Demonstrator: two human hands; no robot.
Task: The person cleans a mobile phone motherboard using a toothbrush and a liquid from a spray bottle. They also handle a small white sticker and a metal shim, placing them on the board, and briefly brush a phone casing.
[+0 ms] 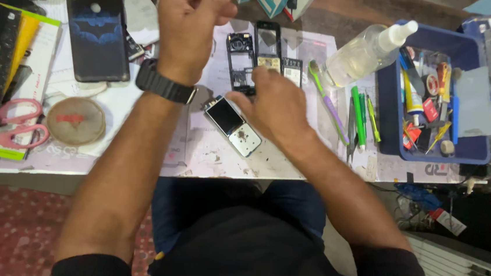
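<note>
My left hand, with a black watch on its wrist, is raised above the table's far side. Its fingers are curled shut against the thumb, and nothing shows in them. My right hand is down on the white paper-covered table, its fingers bent over the lower end of a black phone frame; the fingertips are hidden. A small silver keypad phone lies face up just left of that hand. A black phone front and two small boards lie beyond it.
A blue tray with several small tools stands at the right, a clear spray bottle leaning on it. Green and purple tools and tweezers lie beside it. At the left are a dark phone case, a round lid and pink scissors.
</note>
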